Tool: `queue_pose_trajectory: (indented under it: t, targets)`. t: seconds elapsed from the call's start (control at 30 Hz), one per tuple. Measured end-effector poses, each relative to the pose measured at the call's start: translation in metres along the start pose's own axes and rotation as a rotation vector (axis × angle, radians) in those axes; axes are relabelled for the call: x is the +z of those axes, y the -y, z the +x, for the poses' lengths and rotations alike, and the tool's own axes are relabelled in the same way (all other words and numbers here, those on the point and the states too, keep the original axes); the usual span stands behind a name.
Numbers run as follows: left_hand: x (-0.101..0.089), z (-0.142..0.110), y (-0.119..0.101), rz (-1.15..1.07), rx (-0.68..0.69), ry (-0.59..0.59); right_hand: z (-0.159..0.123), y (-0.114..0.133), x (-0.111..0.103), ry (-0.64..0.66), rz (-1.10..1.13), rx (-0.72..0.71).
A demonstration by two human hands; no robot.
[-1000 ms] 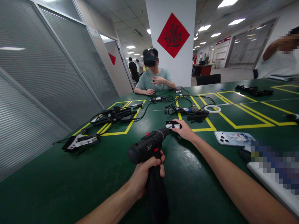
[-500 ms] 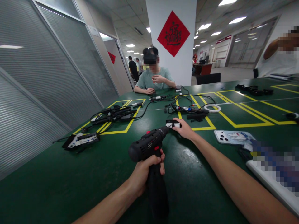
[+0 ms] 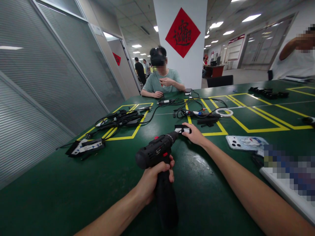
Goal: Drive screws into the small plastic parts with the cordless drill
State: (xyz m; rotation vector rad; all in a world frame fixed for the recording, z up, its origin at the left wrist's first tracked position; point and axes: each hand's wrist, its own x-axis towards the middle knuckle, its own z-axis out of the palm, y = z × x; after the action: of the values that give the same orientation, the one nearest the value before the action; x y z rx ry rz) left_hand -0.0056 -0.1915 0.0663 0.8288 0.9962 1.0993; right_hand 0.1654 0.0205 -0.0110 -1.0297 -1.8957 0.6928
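Observation:
A black cordless drill (image 3: 157, 149) with red buttons is gripped at its handle by my left hand (image 3: 154, 178), fingers wrapped round it. Its chuck points forward and right, and the bit meets a small black and white block (image 3: 182, 129). My right hand (image 3: 194, 133) pinches that block at its right end, just above or on the green table (image 3: 118, 196); I cannot tell which. The bit's tip and the exact spot it touches are too small to make out.
Tangled black cables (image 3: 120, 119) lie left, near a black and white part (image 3: 85, 147). More cables and a white ring (image 3: 223, 112) are beyond my right hand. A phone (image 3: 246, 143) rests at right. A person in a green shirt (image 3: 169, 77) sits opposite.
Both hands, the drill and the block keep almost the same position. The view has shifted very slightly.

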Motion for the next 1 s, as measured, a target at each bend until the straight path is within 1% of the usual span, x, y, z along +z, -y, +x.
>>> queue_pose_trajectory:
  t: [0.37, 0.77, 1.0]
  targets:
    - [0.0016, -0.0001, -0.0007, 0.014, -0.014, -0.025, 0.0016, -0.0026, 0.0003, 0.002, 0.007, 0.006]
    - [-0.0004, 0.0004, 0.001, 0.023, 0.003, 0.027, 0.0017, -0.0031, 0.0009, 0.006, 0.006, 0.003]
    - [-0.0019, 0.0, 0.0021, 0.025, 0.0, 0.035, 0.0011, -0.0036, 0.0011, 0.006, 0.0, -0.001]
